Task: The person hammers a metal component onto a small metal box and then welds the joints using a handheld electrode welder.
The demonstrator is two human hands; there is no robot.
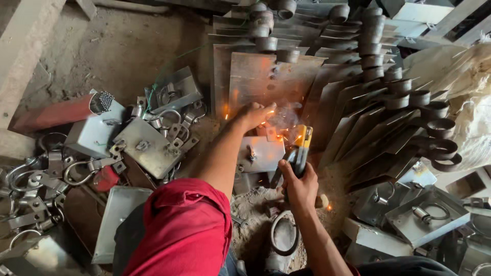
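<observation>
Electrode holder (pixel 299 148) | gripped, right hand (pixel 299 186) | left hand (pixel 253 115) steadies plate (pixel 261 153)

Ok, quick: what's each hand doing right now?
Left hand: fingers curled, pressing on the small metal plate; grip unclear.
Right hand: closed around the yellow-and-black electrode holder.

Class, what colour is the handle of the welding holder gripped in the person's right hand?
Yellow and black: the welding holder in the right hand, seen in the head view.
</observation>
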